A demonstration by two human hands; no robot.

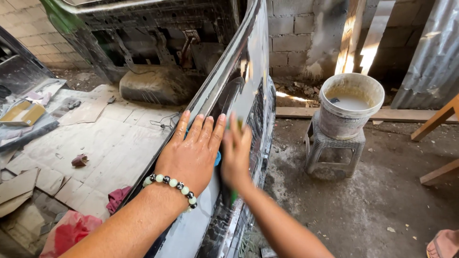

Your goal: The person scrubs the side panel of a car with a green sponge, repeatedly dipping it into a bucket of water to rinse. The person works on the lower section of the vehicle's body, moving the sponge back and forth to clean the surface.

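Panel [248, 71] of glossy dark metal, wet and mirror-like, stands on edge under your hands; its long axis runs from the bottom middle of the view up and away toward the block wall [291, 33], with the top edge a bright narrow strip.

Your left hand [191, 153] lies flat and open on the panel's upper edge, fingers spread and pointing away from you, a beaded bracelet [170, 184] of pale green and dark beads on the wrist. A bit of blue cloth [218, 158] shows under its palm. Your right hand [235, 153] is blurred, pressed against the panel's right face just beside the left hand; something green [234, 196] shows at it, but whether the fingers are closed around it cannot be told.

Left of the panel, flattened cardboard [95, 143] covers the floor, with red rags [71, 229] at its near edge and a flat yellowish box [21, 112] at its far left edge.

Right of the panel, a stained white bucket [351, 114] holding pale liquid sits on a small grey plastic stool [334, 148] on the dirt floor. Beyond it, corrugated metal sheet [430, 52] leans by the wall.
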